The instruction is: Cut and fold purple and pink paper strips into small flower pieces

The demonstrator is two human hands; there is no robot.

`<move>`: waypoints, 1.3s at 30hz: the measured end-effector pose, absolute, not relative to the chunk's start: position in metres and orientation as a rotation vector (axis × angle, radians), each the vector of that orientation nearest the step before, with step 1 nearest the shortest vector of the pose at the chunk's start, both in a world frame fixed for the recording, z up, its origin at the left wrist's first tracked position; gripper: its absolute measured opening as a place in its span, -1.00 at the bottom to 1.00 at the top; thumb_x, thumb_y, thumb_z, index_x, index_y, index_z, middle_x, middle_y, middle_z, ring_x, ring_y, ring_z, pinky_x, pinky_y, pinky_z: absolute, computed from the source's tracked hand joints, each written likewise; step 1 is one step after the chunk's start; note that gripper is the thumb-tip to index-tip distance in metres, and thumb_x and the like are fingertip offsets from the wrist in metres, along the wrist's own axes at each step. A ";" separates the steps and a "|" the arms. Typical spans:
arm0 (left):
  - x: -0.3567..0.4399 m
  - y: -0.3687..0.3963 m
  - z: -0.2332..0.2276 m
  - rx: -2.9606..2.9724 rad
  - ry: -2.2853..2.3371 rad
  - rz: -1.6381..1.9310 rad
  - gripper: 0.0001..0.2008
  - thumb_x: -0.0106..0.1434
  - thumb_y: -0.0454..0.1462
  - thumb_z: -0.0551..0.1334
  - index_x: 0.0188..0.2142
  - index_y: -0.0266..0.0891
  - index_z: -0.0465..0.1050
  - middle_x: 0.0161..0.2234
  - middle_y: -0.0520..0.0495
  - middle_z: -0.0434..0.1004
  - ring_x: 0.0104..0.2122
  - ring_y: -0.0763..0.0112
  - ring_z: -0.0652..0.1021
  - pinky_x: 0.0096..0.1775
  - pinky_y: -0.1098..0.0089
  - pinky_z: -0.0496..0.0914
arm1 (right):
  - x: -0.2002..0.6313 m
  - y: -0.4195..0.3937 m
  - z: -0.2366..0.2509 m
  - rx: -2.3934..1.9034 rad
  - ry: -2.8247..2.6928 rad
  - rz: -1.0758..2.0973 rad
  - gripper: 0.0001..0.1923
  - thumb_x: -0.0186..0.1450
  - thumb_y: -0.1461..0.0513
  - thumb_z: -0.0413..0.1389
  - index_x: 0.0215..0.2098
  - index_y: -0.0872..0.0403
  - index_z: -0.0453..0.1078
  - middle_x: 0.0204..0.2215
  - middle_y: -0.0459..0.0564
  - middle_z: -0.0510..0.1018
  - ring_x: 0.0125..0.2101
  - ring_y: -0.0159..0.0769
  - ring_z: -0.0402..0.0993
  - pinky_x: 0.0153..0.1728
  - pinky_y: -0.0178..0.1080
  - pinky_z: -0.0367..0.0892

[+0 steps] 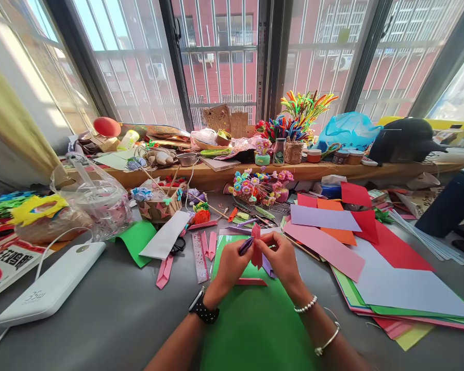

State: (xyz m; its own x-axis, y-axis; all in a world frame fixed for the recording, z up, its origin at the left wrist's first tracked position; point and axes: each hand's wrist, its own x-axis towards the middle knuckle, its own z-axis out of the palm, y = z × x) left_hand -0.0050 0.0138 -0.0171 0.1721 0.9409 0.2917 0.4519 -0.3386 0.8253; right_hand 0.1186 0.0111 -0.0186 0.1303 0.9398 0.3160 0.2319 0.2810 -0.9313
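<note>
Both hands pinch a small folded red paper piece (256, 251) above a green paper sheet (251, 319)

The left hand (232, 265) also grips a purple pen (246, 246); the right hand (280, 257) closes on the paper's other edge, over the grey bench (112, 309). Behind, a woven basket (159, 208) holds sticks and paper flowers, and a clear plastic bag (96, 198) holds a roll

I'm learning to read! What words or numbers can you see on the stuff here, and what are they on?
"35w" (roughly; faint grey print): on the white power bank at the left.
Big black characters on the red and white printed sheet at the far left: cut off, not readable.
Marks on the pink ruler: too small.
Labels on the jars on the wooden shelf: blurred.
</note>
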 end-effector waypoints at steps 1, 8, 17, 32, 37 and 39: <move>-0.003 0.012 -0.017 1.931 1.316 1.099 -0.71 0.13 -0.23 0.03 -0.67 -0.27 0.27 -0.67 0.07 0.31 -0.61 0.52 0.28 -0.48 0.47 0.14 | 0.118 0.011 -0.020 -1.199 -1.354 0.756 -0.83 0.08 0.16 0.11 -0.55 0.11 0.33 -0.54 -0.03 0.48 -0.53 -0.32 0.38 -0.50 -0.29 0.27; -0.004 0.014 -0.020 1.746 1.201 1.087 -0.64 0.12 -0.14 0.06 -0.71 -0.24 0.09 -0.74 0.14 0.07 -0.67 0.58 0.12 -0.59 0.48 0.01 | 0.118 0.012 -0.021 -1.175 -1.293 0.761 -0.82 0.09 0.15 0.10 -0.54 0.11 0.29 -0.56 -0.05 0.43 -0.53 -0.33 0.36 -0.47 -0.28 0.27; -0.015 0.020 -0.018 1.111 0.901 0.871 -0.64 -0.04 -0.06 0.24 -0.62 -0.24 0.13 -0.77 0.27 -0.13 -0.74 0.68 -0.08 -0.67 0.51 -0.18 | 0.119 0.011 -0.018 -1.104 -1.310 0.826 -0.81 0.08 0.16 0.12 -0.54 0.13 0.30 -0.55 -0.05 0.43 -0.52 -0.34 0.34 -0.45 -0.28 0.27; -0.013 0.021 -0.020 1.210 0.936 0.900 -0.70 -0.01 -0.08 0.24 -0.45 -0.31 0.39 -0.78 0.24 -0.06 -0.75 0.67 -0.02 -0.67 0.50 -0.15 | 0.117 0.008 -0.017 -1.096 -1.246 0.762 -0.77 0.09 0.10 0.11 -0.53 0.12 0.38 -0.49 -0.03 0.47 -0.46 -0.32 0.38 -0.46 -0.30 0.28; -0.012 0.020 -0.019 1.220 0.940 0.911 -0.67 -0.02 -0.06 0.24 -0.45 -0.31 0.39 -0.77 0.24 -0.08 -0.74 0.68 -0.02 -0.67 0.51 -0.15 | 0.116 0.007 -0.017 -1.136 -1.249 0.699 -0.74 0.06 0.08 0.13 -0.60 0.10 0.36 -0.55 -0.09 0.40 -0.51 -0.37 0.32 -0.46 -0.31 0.24; -0.012 0.021 -0.019 1.217 0.956 0.912 -0.67 -0.03 -0.06 0.25 -0.44 -0.32 0.40 -0.77 0.24 -0.06 -0.75 0.68 -0.01 -0.67 0.52 -0.14 | 0.117 0.007 -0.017 -1.102 -1.253 0.874 -0.73 0.08 0.05 0.11 -0.57 0.10 0.36 -0.67 -0.14 0.37 -0.62 -0.41 0.28 -0.54 -0.32 0.23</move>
